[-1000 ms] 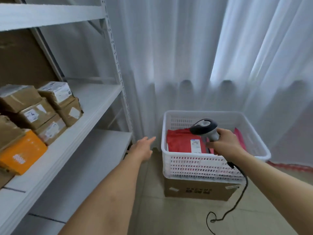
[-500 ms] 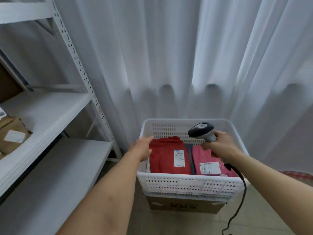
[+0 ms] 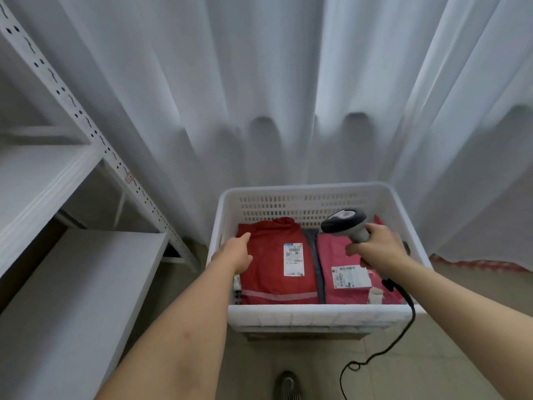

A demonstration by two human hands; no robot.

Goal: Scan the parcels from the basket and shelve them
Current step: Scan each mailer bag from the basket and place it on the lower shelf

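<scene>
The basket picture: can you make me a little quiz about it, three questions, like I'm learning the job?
1. True or false: the left hand is already lifting the red parcel out of the basket.
2. Which hand holds the scanner? A) left B) right C) neither
3. Fill in: beside the red parcel lies a ____ parcel with its own white label.

Key
1. False. The left hand reaches over the red parcel with straight fingers; the parcel lies flat.
2. B. The right hand has its grip round the scanner's handle.
3. Pink.
</scene>
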